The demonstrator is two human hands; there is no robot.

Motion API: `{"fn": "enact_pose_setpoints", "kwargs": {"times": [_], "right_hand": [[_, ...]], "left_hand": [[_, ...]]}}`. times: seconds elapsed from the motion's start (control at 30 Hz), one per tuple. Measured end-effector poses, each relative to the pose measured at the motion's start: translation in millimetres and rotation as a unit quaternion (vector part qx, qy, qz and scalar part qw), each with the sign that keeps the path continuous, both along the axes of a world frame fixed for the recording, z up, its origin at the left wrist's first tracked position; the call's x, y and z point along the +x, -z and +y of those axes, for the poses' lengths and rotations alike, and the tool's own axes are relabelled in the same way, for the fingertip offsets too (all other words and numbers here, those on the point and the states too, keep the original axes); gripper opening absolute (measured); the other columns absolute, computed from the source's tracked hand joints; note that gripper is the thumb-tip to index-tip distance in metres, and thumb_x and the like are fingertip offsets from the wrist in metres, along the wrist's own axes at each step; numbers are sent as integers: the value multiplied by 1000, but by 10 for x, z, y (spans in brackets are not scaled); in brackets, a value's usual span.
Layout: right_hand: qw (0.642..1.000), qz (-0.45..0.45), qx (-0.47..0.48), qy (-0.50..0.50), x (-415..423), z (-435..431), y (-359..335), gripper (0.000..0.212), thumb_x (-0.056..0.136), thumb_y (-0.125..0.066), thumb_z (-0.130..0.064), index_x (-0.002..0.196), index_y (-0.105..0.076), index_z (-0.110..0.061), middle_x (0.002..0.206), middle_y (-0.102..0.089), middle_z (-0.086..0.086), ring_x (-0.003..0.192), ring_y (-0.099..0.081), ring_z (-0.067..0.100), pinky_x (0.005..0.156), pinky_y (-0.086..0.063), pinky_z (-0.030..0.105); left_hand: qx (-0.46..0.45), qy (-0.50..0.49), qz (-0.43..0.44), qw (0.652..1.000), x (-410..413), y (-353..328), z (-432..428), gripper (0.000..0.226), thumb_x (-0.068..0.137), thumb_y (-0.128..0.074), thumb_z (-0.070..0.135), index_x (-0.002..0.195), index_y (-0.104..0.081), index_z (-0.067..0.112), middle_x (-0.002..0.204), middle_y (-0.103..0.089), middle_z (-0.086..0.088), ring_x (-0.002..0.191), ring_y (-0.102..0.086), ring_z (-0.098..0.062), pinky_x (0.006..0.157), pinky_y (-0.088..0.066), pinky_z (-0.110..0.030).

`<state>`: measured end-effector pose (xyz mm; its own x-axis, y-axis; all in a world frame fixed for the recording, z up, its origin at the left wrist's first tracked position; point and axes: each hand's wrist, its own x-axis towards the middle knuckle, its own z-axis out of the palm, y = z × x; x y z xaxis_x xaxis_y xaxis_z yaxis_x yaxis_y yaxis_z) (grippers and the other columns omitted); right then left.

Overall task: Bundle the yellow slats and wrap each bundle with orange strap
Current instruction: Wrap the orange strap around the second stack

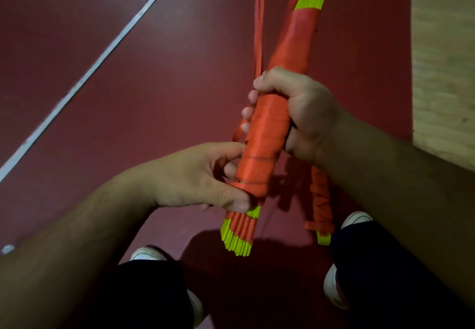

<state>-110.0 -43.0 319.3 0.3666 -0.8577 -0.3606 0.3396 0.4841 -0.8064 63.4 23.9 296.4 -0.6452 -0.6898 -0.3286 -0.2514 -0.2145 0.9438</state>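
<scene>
A long bundle of yellow slats [237, 241] runs from the top right down to the centre, most of it covered by wound orange strap [264, 133]. My right hand [295, 113] grips the bundle around its middle, fingers curled round the far side. My left hand [200, 177] pinches the strap at the bundle's lower end, thumb on the front near the bare yellow tips. A loose length of strap [259, 25] hangs beside the bundle on the left. A second wrapped bundle [321, 208] shows partly below my right wrist.
The floor is dark red [154, 71] with a white line [90, 71] crossing diagonally at left. A pale wooden strip of floor [444, 59] lies at the right edge. My dark trousers and white shoes [147, 254] fill the bottom of the view.
</scene>
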Motion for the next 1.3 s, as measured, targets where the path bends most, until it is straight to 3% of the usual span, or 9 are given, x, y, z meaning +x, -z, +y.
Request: {"fn": "enact_pose_setpoints", "kwargs": {"times": [0.13,0.3,0.53,0.7,0.8,0.97,1.1,1.2,1.3], "right_hand": [[999,39,-15,23,18,-21,-9,8,88,-64,-15,91,-61,-8,76,-58,10,65,-60,24,60,-54,36],[996,79,-25,35,57,-40,63,23,82,-77,-26,96,-67,-11,86,-62,12,71,-64,26,65,-59,36],[1000,26,-9,0,68,-40,46,8,87,-62,-7,80,-58,-9,71,-59,9,61,-62,24,63,-53,39],[997,-71,10,-25,-4,-42,-35,11,92,-44,-10,85,-51,-15,69,-57,5,59,-61,21,63,-55,35],[997,-76,10,-27,-12,-57,-51,7,94,-44,-15,91,-51,-16,68,-59,5,59,-62,21,62,-56,35],[999,29,-9,14,34,-101,26,25,89,-66,-31,97,-60,-8,80,-63,12,67,-64,27,66,-54,42],[999,32,-18,29,46,-62,90,22,86,-73,-23,97,-61,-9,79,-62,11,67,-63,26,63,-55,38],[1000,11,-24,11,21,-63,49,14,88,-69,-16,96,-60,-9,74,-63,7,63,-65,22,65,-55,39],[999,-18,-28,-3,-4,-46,-5,7,91,-62,-16,92,-59,-10,73,-62,6,63,-65,21,64,-56,38]], "left_hand": [[3,-34,13,999,-46,25,34,52,75,-86,32,107,-57,3,74,-54,-14,59,-53,-15,54,-45,-21],[-140,-81,-226,961,-103,7,51,54,62,-92,36,105,-60,26,89,-69,10,72,-64,0,64,-48,-17],[-33,-33,-64,997,-91,-17,35,64,67,-82,33,112,-56,-4,88,-59,-34,56,-52,-14,46,-43,-20],[-25,-2,3,1000,-45,-115,-14,57,70,-83,43,96,-56,-1,65,-59,-1,45,-47,-7,43,-40,-15],[-33,-13,21,999,-61,-101,-13,58,73,-81,48,96,-57,0,68,-56,-10,45,-46,-9,42,-39,-16],[-78,-105,-49,990,-156,-17,27,50,73,-88,27,102,-56,2,69,-58,5,53,-52,-8,49,-44,-23],[-110,-108,-121,981,-158,-1,39,48,66,-85,33,103,-59,16,72,-63,11,52,-56,-5,46,-44,-20],[-78,-83,-70,991,-145,-28,17,43,75,-85,20,103,-57,4,74,-63,2,56,-54,-6,50,-44,-18],[-52,-46,-30,997,-133,-47,10,45,78,-78,14,103,-51,-12,86,-58,-39,53,-52,-6,49,-43,-15]]}}
